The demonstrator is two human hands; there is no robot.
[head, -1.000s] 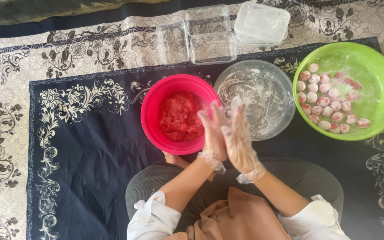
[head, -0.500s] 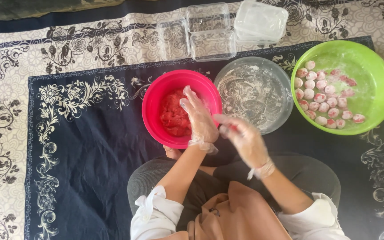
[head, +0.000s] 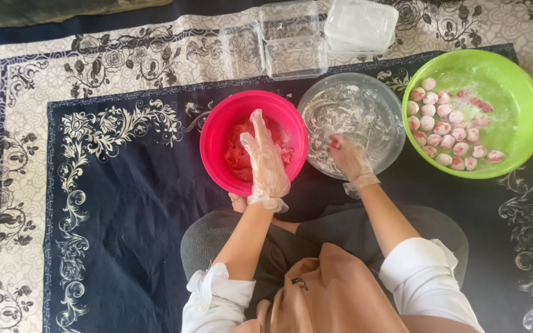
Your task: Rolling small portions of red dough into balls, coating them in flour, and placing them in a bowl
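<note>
Both my hands wear thin clear plastic gloves. My left hand (head: 265, 160) hovers flat, fingers spread, over the pink bowl (head: 217, 132), which holds a red mash (head: 237, 157). My right hand (head: 348, 157) reaches into the clear glass bowl (head: 365, 98) dusted with white flour and pinches a small red ball (head: 334, 144) at its fingertips. To the right, the green bowl (head: 519, 92) holds several flour-coated red balls (head: 445, 129).
Clear plastic containers (head: 285, 40) and a lidded one (head: 360, 24) lie beyond the bowls. Everything rests on a dark blue and cream patterned cloth (head: 112, 185). My crossed legs (head: 322, 246) sit just below the bowls.
My hands were pressed together, rolling, in front of the bowls. They have parted: the left went over the pink bowl, the right carried a red ball into the glass bowl.
</note>
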